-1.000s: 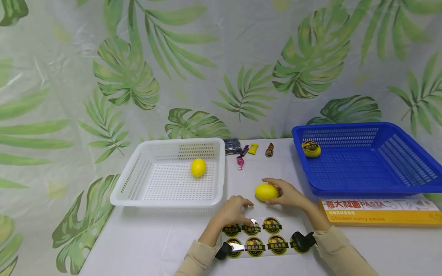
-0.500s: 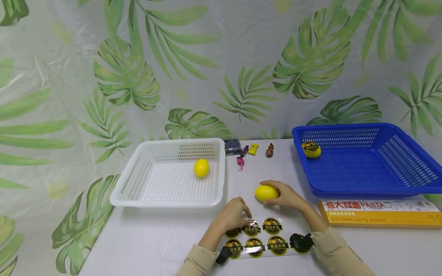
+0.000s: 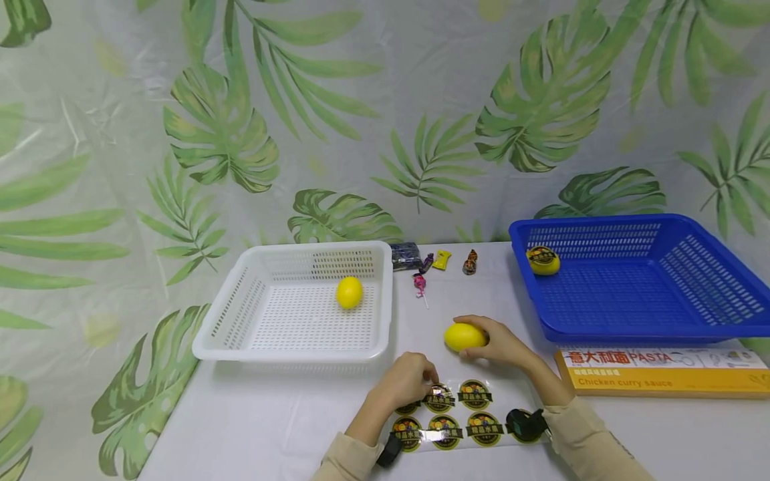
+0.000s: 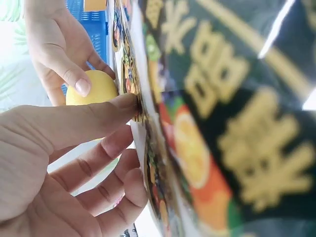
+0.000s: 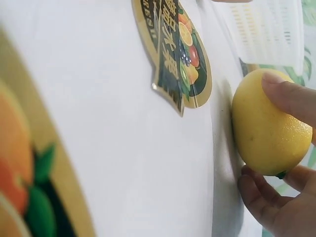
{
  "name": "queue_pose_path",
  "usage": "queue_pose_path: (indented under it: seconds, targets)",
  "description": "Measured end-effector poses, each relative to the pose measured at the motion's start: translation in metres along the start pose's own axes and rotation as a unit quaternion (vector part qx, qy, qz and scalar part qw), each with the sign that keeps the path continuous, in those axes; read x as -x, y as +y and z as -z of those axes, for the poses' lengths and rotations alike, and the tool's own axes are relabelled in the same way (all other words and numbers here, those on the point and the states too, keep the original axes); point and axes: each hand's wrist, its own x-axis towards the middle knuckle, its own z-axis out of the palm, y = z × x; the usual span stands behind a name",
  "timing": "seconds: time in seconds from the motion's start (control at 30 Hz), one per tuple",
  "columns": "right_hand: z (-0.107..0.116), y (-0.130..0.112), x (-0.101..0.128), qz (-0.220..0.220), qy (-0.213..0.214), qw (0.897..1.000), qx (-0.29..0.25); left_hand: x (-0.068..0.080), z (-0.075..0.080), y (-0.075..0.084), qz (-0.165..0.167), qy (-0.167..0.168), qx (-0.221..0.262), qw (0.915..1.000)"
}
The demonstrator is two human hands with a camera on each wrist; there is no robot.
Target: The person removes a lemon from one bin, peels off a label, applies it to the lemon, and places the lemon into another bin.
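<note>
My right hand point(image 3: 504, 342) holds a yellow lemon point(image 3: 462, 337) on the white tabletop, thumb on one side and fingers on the other. A green stem tip shows at its end in the right wrist view. Just left of it, my left hand point(image 3: 404, 382) bends over a clear sheet of round black-and-gold fruit stickers point(image 3: 483, 427). Its thumb touches the edge of a sticker point(image 3: 439, 399), with the index fingertip close below in the left wrist view. I cannot tell whether they pinch that edge. The hand partly hides the sticker beside it.
A white basket point(image 3: 289, 355) at left holds another lemon point(image 3: 349, 292). At right, a blue basket point(image 3: 637, 331) holds a stickered lemon point(image 3: 544, 261), with a pasta box point(image 3: 662, 374) before it. Wrapped candies point(image 3: 441, 259), a lollipop point(image 3: 420, 284) and a dark packet point(image 3: 406, 256) lie behind.
The left hand's fingers have drawn in from a spread pose, and the hand has lowered to the sticker's edge. The right hand and its lemon are almost still. The basket's lemon has rolled slightly.
</note>
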Motion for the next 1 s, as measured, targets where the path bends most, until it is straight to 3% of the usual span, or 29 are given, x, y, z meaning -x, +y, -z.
queue_pose_path:
  seconds: [0.23,0.63,0.83,0.93,1.0]
  targets:
    - [-0.001,0.000,0.001,0.000,0.004,1.000,0.004,0.002,-0.002,-0.001,0.008,0.006,0.022,0.9997]
    - [-0.002,-0.001,0.002,0.000,0.005,1.000,-0.001,0.004,0.005,-0.004,-0.005,0.003,0.111,0.9938]
    - [-0.001,-0.002,0.001,-0.001,0.008,1.000,-0.003,0.003,0.016,-0.009,-0.011,-0.024,0.201,0.9792]
    - [-0.002,-0.001,0.001,0.000,0.007,1.000,-0.003,0.001,0.018,-0.012,-0.015,-0.010,0.254,0.9670]
    - [-0.002,0.000,0.002,0.002,0.007,1.000,-0.003,-0.003,0.019,-0.013,-0.012,0.018,0.295,0.9552]
